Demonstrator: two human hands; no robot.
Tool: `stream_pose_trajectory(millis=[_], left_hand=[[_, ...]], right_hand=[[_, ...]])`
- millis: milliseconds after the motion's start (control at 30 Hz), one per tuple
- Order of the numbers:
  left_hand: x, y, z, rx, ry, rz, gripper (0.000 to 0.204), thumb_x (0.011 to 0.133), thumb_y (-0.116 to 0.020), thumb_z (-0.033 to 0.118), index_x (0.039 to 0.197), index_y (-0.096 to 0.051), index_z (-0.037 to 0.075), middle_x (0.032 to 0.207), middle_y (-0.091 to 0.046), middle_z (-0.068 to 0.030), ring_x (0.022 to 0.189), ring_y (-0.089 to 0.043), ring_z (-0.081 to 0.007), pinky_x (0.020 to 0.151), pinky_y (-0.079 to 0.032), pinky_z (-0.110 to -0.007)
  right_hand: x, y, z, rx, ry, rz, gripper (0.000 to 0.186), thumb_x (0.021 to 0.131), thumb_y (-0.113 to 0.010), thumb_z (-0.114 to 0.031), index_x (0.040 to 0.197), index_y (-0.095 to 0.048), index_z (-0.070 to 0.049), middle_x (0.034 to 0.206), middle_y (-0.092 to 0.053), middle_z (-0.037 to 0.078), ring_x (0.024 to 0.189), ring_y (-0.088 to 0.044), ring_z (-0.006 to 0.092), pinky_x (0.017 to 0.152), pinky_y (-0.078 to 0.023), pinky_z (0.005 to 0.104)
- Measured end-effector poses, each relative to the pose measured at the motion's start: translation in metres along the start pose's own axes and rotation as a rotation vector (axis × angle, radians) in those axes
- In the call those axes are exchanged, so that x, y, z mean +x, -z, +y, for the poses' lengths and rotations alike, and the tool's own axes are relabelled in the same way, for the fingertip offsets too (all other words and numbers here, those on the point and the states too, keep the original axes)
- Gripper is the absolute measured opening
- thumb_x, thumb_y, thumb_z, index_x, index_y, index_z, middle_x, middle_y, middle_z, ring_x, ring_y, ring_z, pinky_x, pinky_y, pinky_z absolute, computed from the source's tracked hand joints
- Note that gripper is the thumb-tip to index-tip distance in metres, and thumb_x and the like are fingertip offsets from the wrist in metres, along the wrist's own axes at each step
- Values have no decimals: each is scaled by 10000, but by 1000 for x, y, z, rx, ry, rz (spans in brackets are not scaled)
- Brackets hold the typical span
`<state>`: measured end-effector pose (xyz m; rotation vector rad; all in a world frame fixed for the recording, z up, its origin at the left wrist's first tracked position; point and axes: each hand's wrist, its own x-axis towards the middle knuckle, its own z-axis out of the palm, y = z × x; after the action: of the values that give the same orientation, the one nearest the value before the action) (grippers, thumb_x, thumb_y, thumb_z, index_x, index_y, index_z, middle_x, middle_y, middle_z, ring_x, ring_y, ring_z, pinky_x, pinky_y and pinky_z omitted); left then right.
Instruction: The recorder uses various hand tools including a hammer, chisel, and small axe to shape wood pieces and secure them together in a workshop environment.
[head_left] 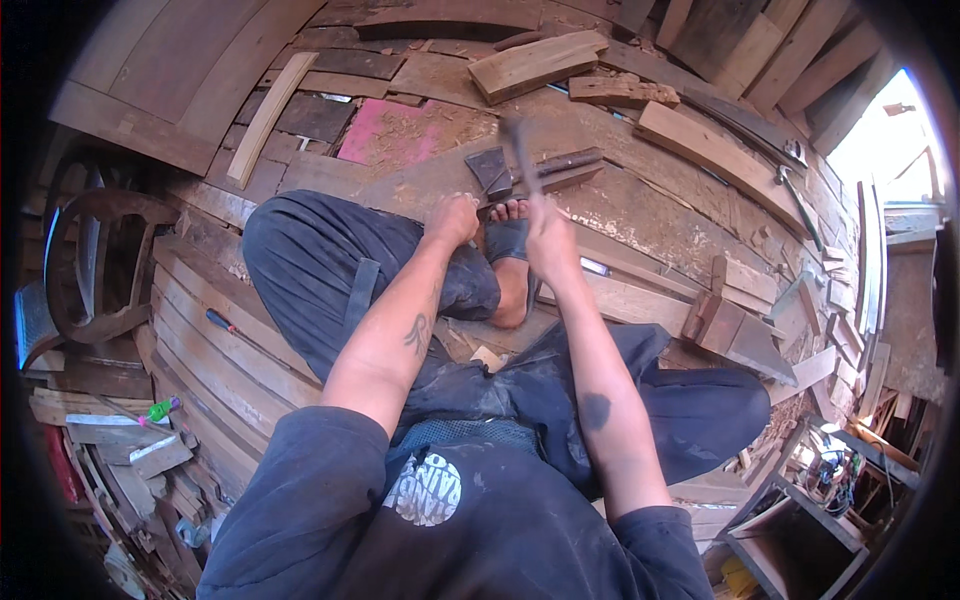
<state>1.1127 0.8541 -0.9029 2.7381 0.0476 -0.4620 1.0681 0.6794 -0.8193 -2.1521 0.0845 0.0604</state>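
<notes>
Dark metal and brown wood meet just ahead of the hands: a dark, hatchet-like block (487, 172) lies on the plank floor (650, 215), with a narrow dark bar (572, 159) running off to its right and a short wooden piece (565, 180) beside that bar. The left grip (455, 218) is nearer to the block, which lies ahead of it and a little to its right; the bar and wooden piece lie ahead of the right grip (552, 235), their long axes running roughly left to right, across the line of the forearms.

The right grip is closed around the handle of a stick-like tool (522, 158) — blurred, so its head cannot be made out — that points away from the body and slightly left, passing in front of the bar in this view. The left grip is curled into a fist; what it holds, if anything, I cannot tell. Between the two hands, a sandalled foot (511, 245) has its toes near the wooden piece.
</notes>
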Motion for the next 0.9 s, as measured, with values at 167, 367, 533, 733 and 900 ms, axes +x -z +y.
stream_pose_trajectory(millis=[167,367,533,733,900], left_hand=[[7,-8,-5,59,4,-34,310,991,-474,174,1099,-732,40,1185,-687,-201,1119,-644,-383,1019,-483,-457],[7,-12,-10,59,-54,19,314,995,-470,179,1128,-716,36,1190,-685,-197,1147,-632,-379,1005,-487,-465],[5,-6,-5,37,20,-6,324,1010,-465,206,1117,-718,34,1197,-680,-203,1156,-624,-378,1000,-486,-472],[7,-4,-3,62,-36,3,344,1024,-453,240,1105,-713,30,1210,-675,-201,1152,-617,-403,1004,-479,-494],[8,-2,-2,82,-47,63,307,1019,-486,232,1140,-693,41,1238,-657,-192,1178,-603,-399,996,-479,-510]], right_hand=[[14,-3,39,-96,-228,-166,469,1080,-386,-353,1032,-616,52,956,-659,270,939,-647,345,896,-478,450],[15,54,-53,225,60,12,459,1087,-374,-375,1022,-617,10,812,-655,285,826,-706,395,723,-513,476],[8,44,-60,312,354,150,370,1086,-392,-375,1053,-540,-37,655,-609,242,600,-647,455,581,-482,489],[-1,-23,23,-51,-103,-27,422,1071,-389,-354,1329,-540,-56,1079,-670,318,1101,-625,474,912,-484,533],[7,-2,39,150,-286,-149,465,1072,-385,-352,1204,-616,29,1095,-682,287,1099,-629,463,947,-476,490]])
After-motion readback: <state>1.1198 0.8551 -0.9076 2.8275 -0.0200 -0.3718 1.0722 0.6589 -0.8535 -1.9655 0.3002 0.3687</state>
